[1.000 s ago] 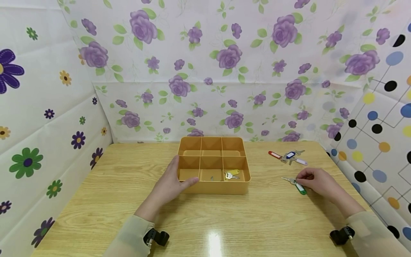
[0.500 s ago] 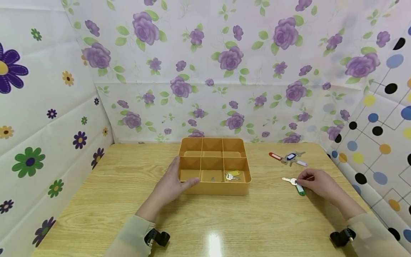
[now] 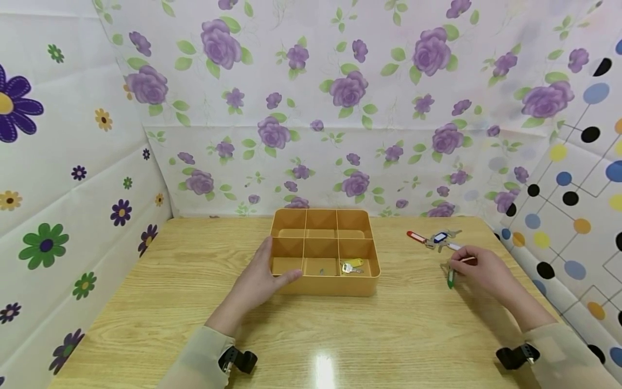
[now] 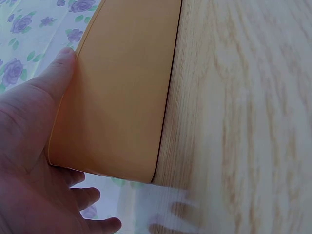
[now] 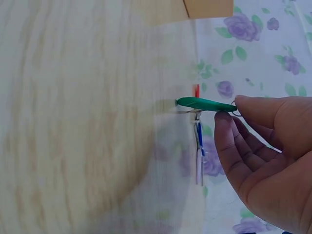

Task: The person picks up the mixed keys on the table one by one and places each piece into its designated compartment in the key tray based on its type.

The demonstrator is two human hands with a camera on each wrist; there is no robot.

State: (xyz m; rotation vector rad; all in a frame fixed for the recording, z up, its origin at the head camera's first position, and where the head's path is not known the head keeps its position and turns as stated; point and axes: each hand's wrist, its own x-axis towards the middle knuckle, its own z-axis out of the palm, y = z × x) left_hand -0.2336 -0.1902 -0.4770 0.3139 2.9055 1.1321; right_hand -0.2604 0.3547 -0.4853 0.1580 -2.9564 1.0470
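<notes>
Between thumb and fingertips my right hand (image 3: 481, 268) pinches a key with a green tag (image 3: 451, 279) just over the table's right side. In the right wrist view the green tag (image 5: 204, 104) is seen edge-on; its key is mostly hidden. My left hand (image 3: 257, 281) rests around the front left corner of a tan six-compartment box (image 3: 325, 286), thumb on the front rim, fingers along the left side. In the front right compartment lies a key (image 3: 352, 267) with a yellow tag (image 3: 357, 262). A tiny silvery bit (image 3: 322, 271) shows in the front middle compartment.
Behind my right hand lies a cluster of keys with a red tag (image 3: 416, 236), a blue tag (image 3: 440, 237) and a pale tag (image 3: 454, 246), partly covered by the hand. Patterned cloth walls (image 3: 311, 162) enclose the wooden table (image 3: 194, 254) at the back and sides.
My right hand has raised the green-tagged key slightly and turned it, so the key no longer points left in plain sight. My left hand and the box stay in place.
</notes>
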